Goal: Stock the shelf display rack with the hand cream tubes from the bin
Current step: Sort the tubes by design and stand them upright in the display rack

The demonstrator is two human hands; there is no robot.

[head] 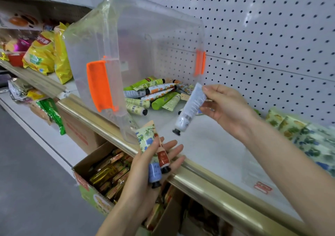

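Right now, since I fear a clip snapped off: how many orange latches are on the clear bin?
2. One orange latch on the near left end of the tipped clear bin; the other on its far right end, by the pegboard. None seems hidden.

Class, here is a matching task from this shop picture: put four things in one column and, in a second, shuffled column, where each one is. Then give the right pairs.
Things
1. white tube
2. flowered tube
3. heap of tubes
4. cardboard box

Places
A. on the shelf, at the tipped clear bin
B. below the shelf
C. pinched in the right hand
D. held in the left hand

Pairs: 1-C, 2-D, 3-A, 4-B
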